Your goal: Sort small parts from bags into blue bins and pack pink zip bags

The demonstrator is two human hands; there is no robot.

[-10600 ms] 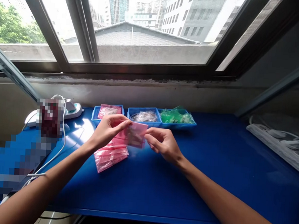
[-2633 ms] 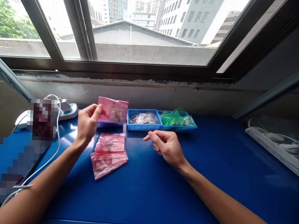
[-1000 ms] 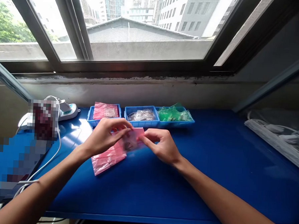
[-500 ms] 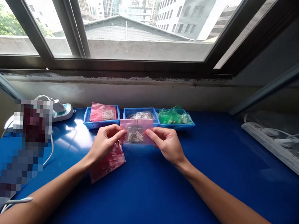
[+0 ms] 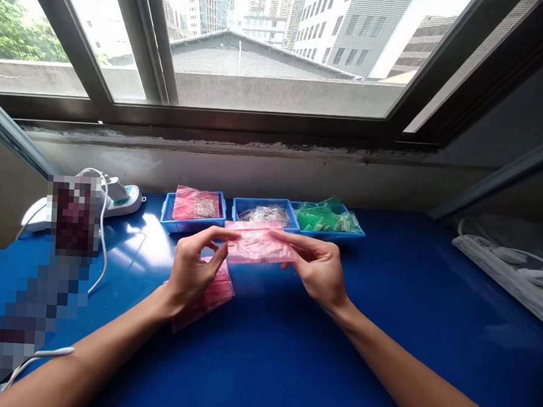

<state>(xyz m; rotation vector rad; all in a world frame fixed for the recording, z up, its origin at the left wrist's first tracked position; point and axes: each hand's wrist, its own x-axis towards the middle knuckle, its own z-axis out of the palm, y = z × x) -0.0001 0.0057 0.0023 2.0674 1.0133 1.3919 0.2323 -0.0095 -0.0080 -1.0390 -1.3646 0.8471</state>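
A small pink plastic bag [image 5: 261,246] is held up above the table, its smooth pink face showing and its contents hidden. My right hand [image 5: 320,267] pinches its right side between thumb and fingers. At the bag's left edge is my left hand [image 5: 194,266], closed loosely, with the index finger along the top corner and the thumb by the side. Partly behind my left wrist, more pink bags [image 5: 219,292] lie on the blue table [image 5: 282,356].
Three blue trays stand in a row by the wall: a left tray [image 5: 179,226] with pink bags, a middle tray [image 5: 293,215] with small metal parts, a right tray [image 5: 342,236] with green bags. Power strips [image 5: 125,202] and white cables lie left; another strip [image 5: 499,282] lies right.
The bag has turned from its clear face, with metal pieces showing, to its pink face. My left fingers have loosened and shifted to its upper corner. The view has swung slightly left.
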